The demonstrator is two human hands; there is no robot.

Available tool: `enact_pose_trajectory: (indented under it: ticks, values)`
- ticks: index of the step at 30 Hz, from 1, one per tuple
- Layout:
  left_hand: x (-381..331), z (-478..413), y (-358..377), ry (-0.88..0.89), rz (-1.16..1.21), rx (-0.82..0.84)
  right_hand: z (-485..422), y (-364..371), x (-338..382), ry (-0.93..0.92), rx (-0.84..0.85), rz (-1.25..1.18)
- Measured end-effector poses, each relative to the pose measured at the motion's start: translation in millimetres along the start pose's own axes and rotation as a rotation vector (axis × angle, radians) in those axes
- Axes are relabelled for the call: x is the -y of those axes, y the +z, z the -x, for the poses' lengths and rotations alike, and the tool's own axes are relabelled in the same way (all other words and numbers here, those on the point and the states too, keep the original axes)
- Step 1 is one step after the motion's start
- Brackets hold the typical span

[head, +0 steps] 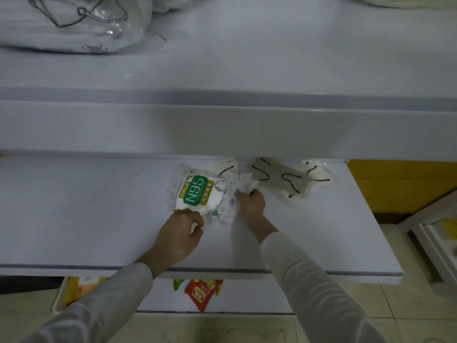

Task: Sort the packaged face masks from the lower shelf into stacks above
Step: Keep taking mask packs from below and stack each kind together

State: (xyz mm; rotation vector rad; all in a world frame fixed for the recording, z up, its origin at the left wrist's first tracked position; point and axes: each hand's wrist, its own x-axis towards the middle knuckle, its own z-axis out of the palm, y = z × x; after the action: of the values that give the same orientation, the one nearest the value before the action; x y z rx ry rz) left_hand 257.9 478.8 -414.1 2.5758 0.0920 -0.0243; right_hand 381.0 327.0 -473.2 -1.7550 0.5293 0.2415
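Observation:
On the lower white shelf lies a pile of packaged face masks. A green-labelled N95 pack lies at the pile's left, and my left hand pinches its near edge. My right hand grips a clear crinkled mask pack beside it. Behind them lie cream masks with black ear loops, partly tucked under the upper shelf's front lip. On the upper shelf, at the far left, sits a stack of bagged white masks.
Orange and red snack packets lie on a lower level beneath the shelf edge. A yellow-orange panel stands at the right, with a white rack by the tiled floor. More white bagged goods show at the upper shelf's back right.

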Motion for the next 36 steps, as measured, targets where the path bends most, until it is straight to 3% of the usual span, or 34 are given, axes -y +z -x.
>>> enact_pose_trajectory:
  ticks: [7, 11, 14, 20, 23, 27, 32, 36]
  values:
    - [-28, -11, 13, 0.034, 0.044, 0.032, 18, -74, 6, -0.087, 0.086, 0.086]
    - [-53, -20, 24, 0.032, 0.133, 0.060, 31, -117, 5, -0.159, 0.247, 0.203]
    - [-72, -25, 30, 0.005, 0.190, 0.085, 45, -141, 7, -0.314, 0.376, 0.407]
    - [-107, -26, 24, -0.067, 0.652, 0.137, 70, -169, 32, -0.599, 0.473, 0.554]
    - [-122, -18, 11, -0.058, 0.713, 0.101, 81, -183, 51, -0.649, 0.507, 0.532]
    - [-133, -1, -17, 0.007, 0.728, 0.045, 96, -218, 65, -0.689, 0.405, 0.478]
    - [-152, 40, -64, 0.048, 0.754, 0.000, 134, -260, 67, -0.607, 0.453, 0.314]
    - [-170, 78, -103, 0.093, 0.719, 0.003, 180, -276, 86, -0.709, 0.457, 0.353]
